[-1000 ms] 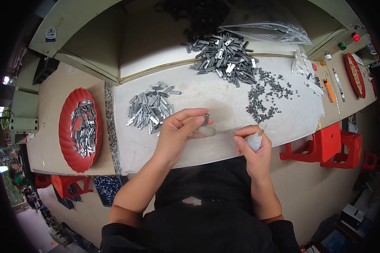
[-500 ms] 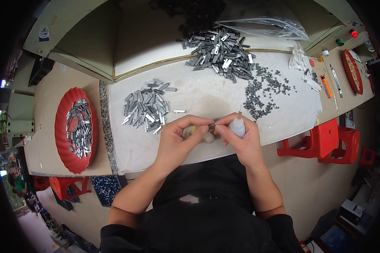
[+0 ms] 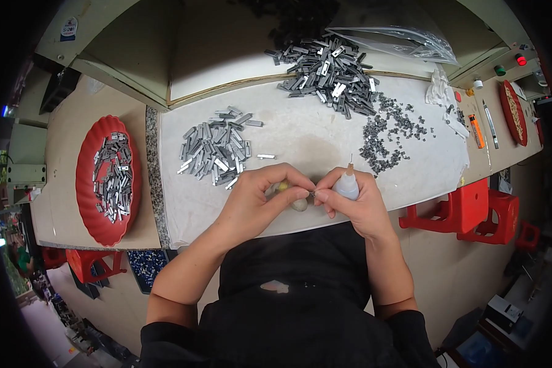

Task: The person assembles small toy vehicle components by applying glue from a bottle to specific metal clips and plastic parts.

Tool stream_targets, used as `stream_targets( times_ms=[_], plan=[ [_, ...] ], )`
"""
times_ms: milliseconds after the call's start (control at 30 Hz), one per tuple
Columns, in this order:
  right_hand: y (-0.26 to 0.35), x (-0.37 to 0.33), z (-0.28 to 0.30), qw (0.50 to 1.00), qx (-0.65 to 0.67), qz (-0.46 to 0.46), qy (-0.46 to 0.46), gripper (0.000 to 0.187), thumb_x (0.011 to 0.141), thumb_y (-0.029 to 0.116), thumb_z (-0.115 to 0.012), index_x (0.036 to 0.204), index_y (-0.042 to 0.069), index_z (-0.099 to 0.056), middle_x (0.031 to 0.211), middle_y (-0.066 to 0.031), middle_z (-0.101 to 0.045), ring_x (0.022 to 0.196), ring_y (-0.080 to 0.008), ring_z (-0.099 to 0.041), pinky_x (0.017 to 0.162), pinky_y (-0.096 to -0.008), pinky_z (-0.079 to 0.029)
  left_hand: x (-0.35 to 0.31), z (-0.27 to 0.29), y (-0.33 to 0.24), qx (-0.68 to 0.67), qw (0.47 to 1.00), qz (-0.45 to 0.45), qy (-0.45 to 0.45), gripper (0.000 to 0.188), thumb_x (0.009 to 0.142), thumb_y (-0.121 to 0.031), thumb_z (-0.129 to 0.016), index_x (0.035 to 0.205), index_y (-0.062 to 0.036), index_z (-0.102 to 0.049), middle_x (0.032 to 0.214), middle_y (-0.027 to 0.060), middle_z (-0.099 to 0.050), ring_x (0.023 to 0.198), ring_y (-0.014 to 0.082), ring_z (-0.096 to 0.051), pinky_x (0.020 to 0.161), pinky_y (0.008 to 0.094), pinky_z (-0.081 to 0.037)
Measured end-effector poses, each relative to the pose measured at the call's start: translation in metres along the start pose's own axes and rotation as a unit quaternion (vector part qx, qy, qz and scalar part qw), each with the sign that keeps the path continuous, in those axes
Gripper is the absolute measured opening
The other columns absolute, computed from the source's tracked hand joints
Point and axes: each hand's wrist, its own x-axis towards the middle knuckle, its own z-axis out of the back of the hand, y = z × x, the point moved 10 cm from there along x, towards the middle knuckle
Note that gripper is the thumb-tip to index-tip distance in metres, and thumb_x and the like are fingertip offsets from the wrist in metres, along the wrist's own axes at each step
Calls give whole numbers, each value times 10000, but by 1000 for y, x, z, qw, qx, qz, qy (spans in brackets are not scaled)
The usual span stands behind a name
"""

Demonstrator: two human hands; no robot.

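Note:
My left hand [image 3: 254, 195] and my right hand [image 3: 369, 208] meet over the near part of the white-covered table [image 3: 288, 138]. Their thumbs and forefingers are pinched together around a tiny dark part [image 3: 313, 193], mostly covered by the fingertips. Tucked in my right hand is a translucent squeeze bottle [image 3: 346, 186] with a thin needle tip pointing up and away. Pale coverings [image 3: 299, 204] show on curled fingers of my left hand. Left of the hands lies a heap of grey metal pieces [image 3: 211, 147], with a single bar-shaped piece [image 3: 266, 156] beside it. Small dark parts [image 3: 380, 144] lie scattered beyond the bottle.
A larger heap of grey pieces [image 3: 331, 76] sits at the back, near a clear plastic bag [image 3: 405, 43]. At the left stands a red scalloped tray [image 3: 87, 184] of pieces. An orange cutter [image 3: 476, 130] and a pen [image 3: 490, 126] lie right; red stools [image 3: 466, 208] stand below.
My fingertips have drawn closer together, hiding more of the tiny part. The bottle stays in my right hand. The whole view has shifted slightly.

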Motion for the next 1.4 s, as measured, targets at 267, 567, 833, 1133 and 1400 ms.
stream_targets(
  times_ms=[267, 567, 833, 1133, 1400],
  plan=[
    [18, -20, 20, 978, -132, 95, -127, 128, 759, 34, -610, 883, 10, -587, 731, -21, -563, 650, -63, -492, 588, -184, -388, 4, 20, -24, 337, 932, -103, -86, 90, 708, -40, -619, 791, -16, -594, 807, 95, -558, 702, 278, -561, 630, 328, -460],
    [23, -48, 58, 970, -91, 105, -200, 141, 751, 1, -600, 891, 7, -585, 734, -20, -548, 581, -43, -462, 494, -166, -365, 98, 42, -45, 494, 831, -205, -152, 102, 713, -83, -618, 798, -31, -598, 768, 93, -557, 704, 258, -552, 630, 348, -441],
    [15, -45, 45, 968, -84, 98, -215, 114, 747, 3, -585, 854, -1, -544, 687, -26, -509, 530, -73, -442, 456, -190, -350, 93, 56, -13, 432, 881, -132, -143, 175, 664, -67, -601, 836, -57, -635, 853, 121, -599, 819, 299, -571, 706, 378, -455],
    [14, -48, 52, 958, -167, 67, -222, 176, 767, 71, -588, 930, 10, -564, 709, -23, -483, 577, -81, -420, 506, -187, -359, 112, 39, 6, 394, 907, -47, -138, 68, 578, -7, -597, 642, 11, -614, 724, 187, -606, 754, 312, -603, 629, 382, -487],
    [25, -39, 49, 945, -178, 107, -251, 265, 767, 69, -578, 1016, -13, -537, 857, -64, -542, 626, -100, -454, 524, -191, -369, 75, 18, -31, 275, 937, -197, -90, 18, 601, -24, -567, 587, -26, -556, 613, 131, -588, 619, 302, -589, 554, 386, -451]
  ],
)
